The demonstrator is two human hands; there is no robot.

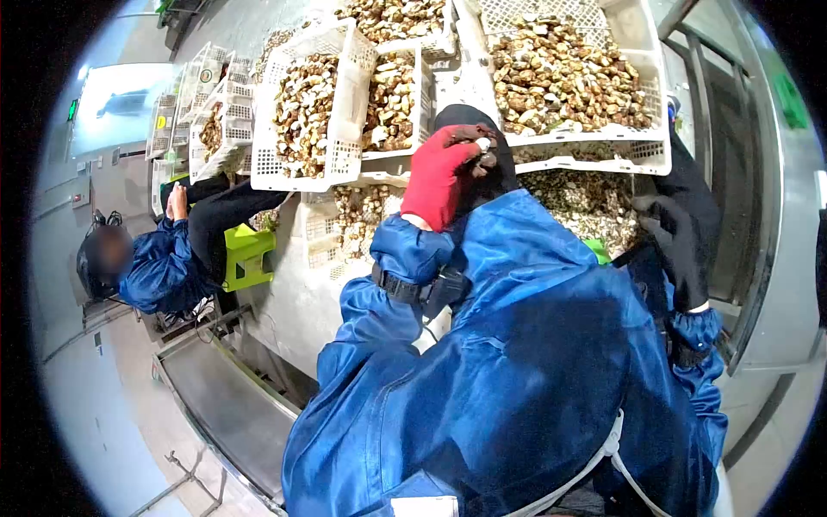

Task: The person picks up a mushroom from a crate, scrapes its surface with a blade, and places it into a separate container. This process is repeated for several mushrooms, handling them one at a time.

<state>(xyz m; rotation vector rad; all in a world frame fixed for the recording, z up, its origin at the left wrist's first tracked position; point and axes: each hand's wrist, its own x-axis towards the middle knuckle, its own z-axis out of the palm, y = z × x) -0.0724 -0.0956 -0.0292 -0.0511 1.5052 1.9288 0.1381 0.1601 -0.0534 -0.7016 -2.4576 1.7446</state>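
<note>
A small pale piece (484, 146), perhaps a shell but too small to be sure, sits pinched in the bent fingers of our red-gloved left hand (444, 172), over our dark knee (465, 116). Our black-gloved right hand (676, 237) hangs with fingers parted beside a lower pile (586, 207). Ahead we see a wide crate (653, 95) heaped with brown-and-white pieces; a narrow crate (349, 129) stands to its left. Further left, a co-worker (159, 271) sits near a green stool (245, 258).

No text, number or sign can be read here.
</note>
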